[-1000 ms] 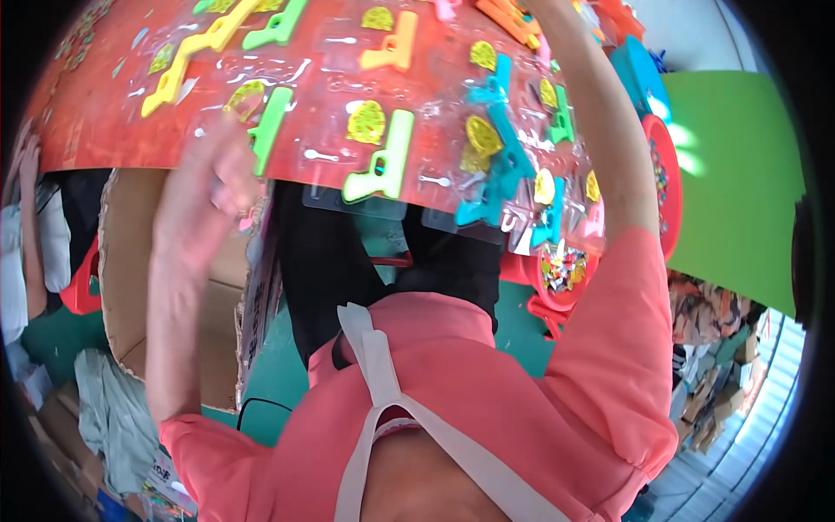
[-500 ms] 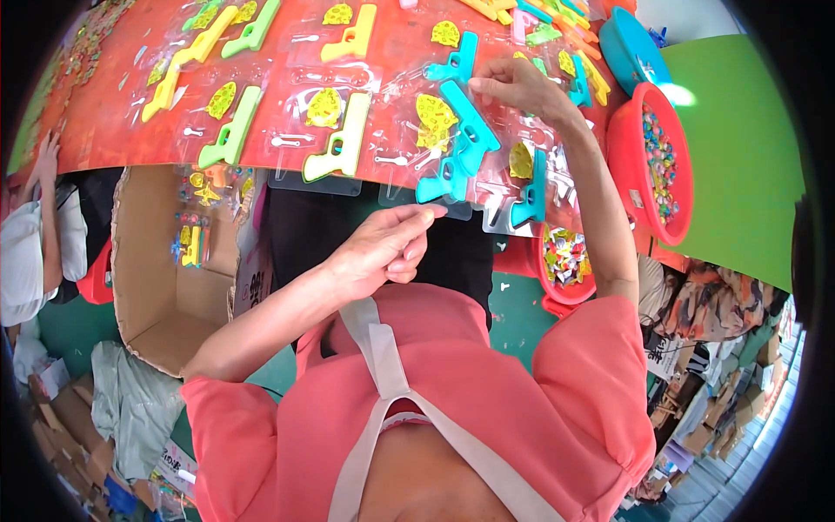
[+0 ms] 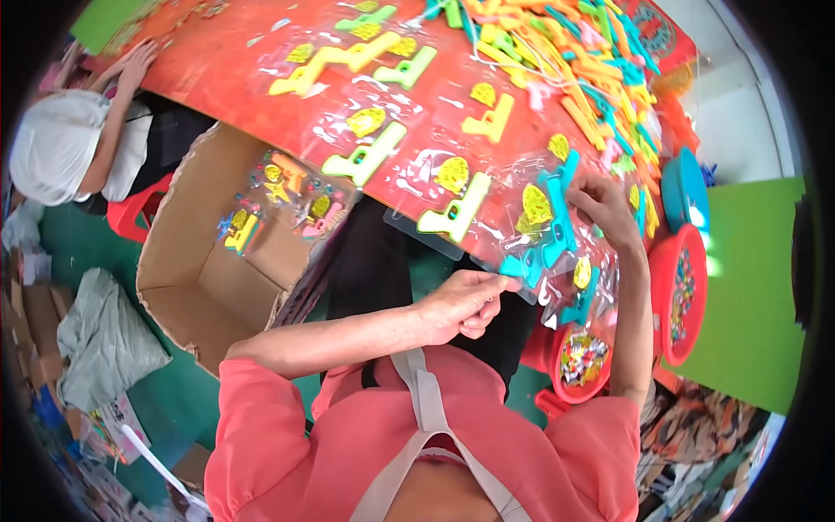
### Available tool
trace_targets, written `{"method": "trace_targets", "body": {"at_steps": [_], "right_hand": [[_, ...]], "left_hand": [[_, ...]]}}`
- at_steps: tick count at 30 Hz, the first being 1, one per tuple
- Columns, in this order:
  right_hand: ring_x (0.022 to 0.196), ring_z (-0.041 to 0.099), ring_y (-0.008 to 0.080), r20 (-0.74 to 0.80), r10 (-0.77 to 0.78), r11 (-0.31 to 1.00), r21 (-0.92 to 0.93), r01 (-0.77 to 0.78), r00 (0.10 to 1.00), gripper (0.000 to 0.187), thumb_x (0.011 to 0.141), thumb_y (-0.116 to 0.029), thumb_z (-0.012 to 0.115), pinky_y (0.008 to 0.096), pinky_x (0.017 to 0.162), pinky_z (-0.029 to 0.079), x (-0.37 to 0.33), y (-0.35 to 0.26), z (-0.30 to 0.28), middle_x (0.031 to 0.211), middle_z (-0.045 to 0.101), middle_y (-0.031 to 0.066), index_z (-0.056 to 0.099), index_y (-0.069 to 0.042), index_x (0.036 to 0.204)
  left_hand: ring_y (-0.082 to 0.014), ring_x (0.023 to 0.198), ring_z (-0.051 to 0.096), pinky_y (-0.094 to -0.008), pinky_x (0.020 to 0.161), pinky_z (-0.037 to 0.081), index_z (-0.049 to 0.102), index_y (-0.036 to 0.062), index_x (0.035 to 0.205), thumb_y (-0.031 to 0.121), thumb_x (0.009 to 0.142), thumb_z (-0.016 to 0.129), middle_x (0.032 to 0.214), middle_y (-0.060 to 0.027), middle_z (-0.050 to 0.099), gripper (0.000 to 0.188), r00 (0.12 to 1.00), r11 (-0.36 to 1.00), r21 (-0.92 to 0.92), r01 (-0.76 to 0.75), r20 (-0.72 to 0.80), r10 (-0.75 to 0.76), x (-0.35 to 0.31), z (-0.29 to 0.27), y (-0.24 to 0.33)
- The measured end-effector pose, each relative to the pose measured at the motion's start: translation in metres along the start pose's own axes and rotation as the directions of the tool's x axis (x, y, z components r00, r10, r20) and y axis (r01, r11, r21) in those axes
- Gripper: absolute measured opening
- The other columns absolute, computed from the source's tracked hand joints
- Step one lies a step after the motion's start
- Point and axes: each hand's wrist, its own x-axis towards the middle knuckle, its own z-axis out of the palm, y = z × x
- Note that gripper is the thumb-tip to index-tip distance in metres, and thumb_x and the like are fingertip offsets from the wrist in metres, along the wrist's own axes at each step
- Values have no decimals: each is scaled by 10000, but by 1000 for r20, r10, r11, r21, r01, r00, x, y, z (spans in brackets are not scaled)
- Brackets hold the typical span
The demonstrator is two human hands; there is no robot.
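Note:
At the table's near edge, my left hand (image 3: 465,306) has thumb and forefinger pinched on the rim of a clear plastic blister (image 3: 528,294). A blue toy pistol (image 3: 558,228) lies aslant there, overlapping another blue toy pistol (image 3: 520,266) near my left fingertips. My right hand (image 3: 606,209) is curled beside the upper end of the slanted pistol; whether anything is between its fingers is hidden. Next to the pistols lies a yellow patterned piece (image 3: 536,205). Another blue toy pistol (image 3: 581,298) sits in clear plastic below my right hand.
Filled blisters with a pale green toy pistol (image 3: 457,209) and others cover the red table (image 3: 217,78). A heap of coloured toy pistols (image 3: 591,70) lies at the far right. Red basins (image 3: 687,296) hold small pieces. An open carton (image 3: 187,261) stands left, near another person (image 3: 65,139).
The view has turned, so the table appears rotated and more of the toy heap shows. Both hands stay by the same blue pistols, with little visible change in their grip.

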Motion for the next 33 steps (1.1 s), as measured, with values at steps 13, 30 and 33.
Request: {"method": "trace_targets", "body": {"at_steps": [13, 30, 33], "right_hand": [[566, 505, 43, 102, -71, 996, 55, 65, 992, 200, 971, -220, 571, 206, 517, 404, 37, 0, 8, 694, 560, -16, 586, -51, 865], [628, 618, 141, 218, -152, 913, 404, 52, 964, 201, 926, -178, 613, 271, 594, 534, 136, -93, 133, 740, 618, 81, 614, 19, 889], [644, 638, 146, 202, -108, 873, 487, -4, 974, 186, 928, -162, 624, 274, 598, 559, 151, -109, 157, 759, 634, 99, 594, 21, 916]], "left_hand": [[-52, 434, 318, -223, 405, 263, 541, 3, 1217, 245, 1016, 497, 592, 11, 421, 319, 993, 994, 93, -66, -87, 74, -3, -35, 17], [-107, 585, 450, -255, 513, 339, 480, 19, 1294, 168, 965, 545, 773, -46, 544, 367, 970, 980, -51, -195, -155, 185, -72, -42, 8], [-92, 554, 419, -241, 498, 328, 489, 31, 1288, 202, 983, 533, 753, -21, 525, 352, 953, 963, -79, -256, -188, 238, -83, -39, 19]]}}
